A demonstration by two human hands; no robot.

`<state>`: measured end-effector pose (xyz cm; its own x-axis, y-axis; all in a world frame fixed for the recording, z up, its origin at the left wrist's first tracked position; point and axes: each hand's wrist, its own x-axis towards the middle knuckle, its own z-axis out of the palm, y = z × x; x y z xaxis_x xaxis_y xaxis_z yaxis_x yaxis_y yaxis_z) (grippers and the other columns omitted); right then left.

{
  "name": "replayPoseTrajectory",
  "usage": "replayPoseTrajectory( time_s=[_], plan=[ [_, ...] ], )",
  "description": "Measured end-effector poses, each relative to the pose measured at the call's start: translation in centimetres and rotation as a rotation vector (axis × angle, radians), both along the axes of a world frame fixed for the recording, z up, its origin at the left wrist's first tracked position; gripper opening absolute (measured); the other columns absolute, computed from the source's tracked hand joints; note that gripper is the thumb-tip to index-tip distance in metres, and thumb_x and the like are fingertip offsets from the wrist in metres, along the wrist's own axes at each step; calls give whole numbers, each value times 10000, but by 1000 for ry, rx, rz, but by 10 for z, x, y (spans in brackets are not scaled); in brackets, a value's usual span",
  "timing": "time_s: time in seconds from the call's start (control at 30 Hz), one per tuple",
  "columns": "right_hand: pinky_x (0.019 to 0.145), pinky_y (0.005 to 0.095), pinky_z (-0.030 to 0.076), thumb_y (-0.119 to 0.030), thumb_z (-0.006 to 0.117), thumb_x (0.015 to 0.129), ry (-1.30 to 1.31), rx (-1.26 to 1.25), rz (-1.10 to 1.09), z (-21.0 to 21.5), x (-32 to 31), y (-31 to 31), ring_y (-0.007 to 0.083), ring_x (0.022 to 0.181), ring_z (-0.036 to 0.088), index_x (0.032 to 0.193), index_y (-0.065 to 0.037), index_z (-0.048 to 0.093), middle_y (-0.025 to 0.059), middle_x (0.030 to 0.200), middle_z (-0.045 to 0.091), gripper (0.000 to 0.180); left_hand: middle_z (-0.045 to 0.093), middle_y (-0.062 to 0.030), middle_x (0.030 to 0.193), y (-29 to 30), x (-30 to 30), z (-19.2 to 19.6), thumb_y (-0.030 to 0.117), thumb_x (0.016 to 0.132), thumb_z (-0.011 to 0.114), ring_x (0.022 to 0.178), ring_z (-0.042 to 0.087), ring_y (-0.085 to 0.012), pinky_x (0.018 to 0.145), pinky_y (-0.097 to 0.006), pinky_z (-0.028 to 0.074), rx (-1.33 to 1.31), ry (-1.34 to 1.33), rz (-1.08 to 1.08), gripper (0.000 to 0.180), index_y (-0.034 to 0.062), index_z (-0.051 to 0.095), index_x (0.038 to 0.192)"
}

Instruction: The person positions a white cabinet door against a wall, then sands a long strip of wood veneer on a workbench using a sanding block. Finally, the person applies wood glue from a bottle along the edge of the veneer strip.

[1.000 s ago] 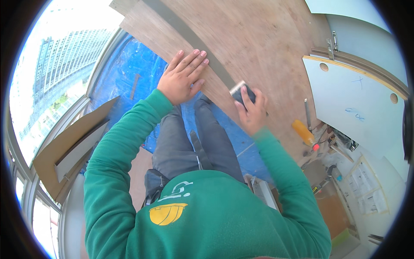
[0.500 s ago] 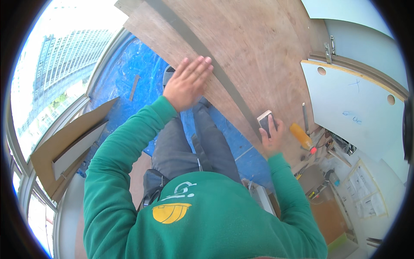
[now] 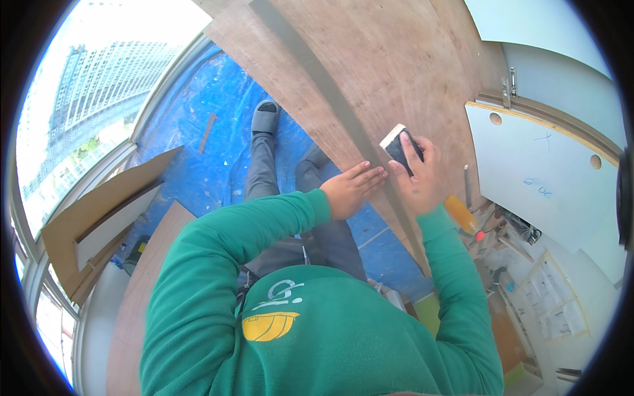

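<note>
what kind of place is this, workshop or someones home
Likely a room under fit-out, high up: a plywood sheet over blue floor tarp, tools scattered by white panels, towers outside the window.

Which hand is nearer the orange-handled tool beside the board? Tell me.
Right. The right hand, gripping a small dark block against the wooden board, sits just above the orange-handled tool. The left hand lies flat on the board, farther left.

I am stretching my left hand [image 3: 350, 189] out flat, fingers together, while my right hand [image 3: 417, 173] is curling closed beside it.
</note>
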<state>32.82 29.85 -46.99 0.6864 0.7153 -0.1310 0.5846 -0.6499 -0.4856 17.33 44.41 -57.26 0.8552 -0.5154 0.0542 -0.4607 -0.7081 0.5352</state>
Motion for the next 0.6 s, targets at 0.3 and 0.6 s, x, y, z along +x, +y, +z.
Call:
replayPoseTrajectory(
  time_s=[0.3,0.6],
  plan=[
    [1022,476,436,-217,812,874,-40,-10,246,-52,-1,24,344,1193,510,1453,-262,659,106,1351,553,601,598,-77,1499,-12,2,-23,216,950,575,1445,490,-258,1315,-476,241,5,-166,-6,534,68,594,1463],
    [957,514,428,-334,751,904,-384,211,201,-98,59,246,348,1097,531,1426,-297,666,102,1274,575,530,513,-78,1596,-12,0,-19,172,978,528,1526,405,-245,1344,-463,201,8,-74,-37,580,43,502,1543]
  ],
)
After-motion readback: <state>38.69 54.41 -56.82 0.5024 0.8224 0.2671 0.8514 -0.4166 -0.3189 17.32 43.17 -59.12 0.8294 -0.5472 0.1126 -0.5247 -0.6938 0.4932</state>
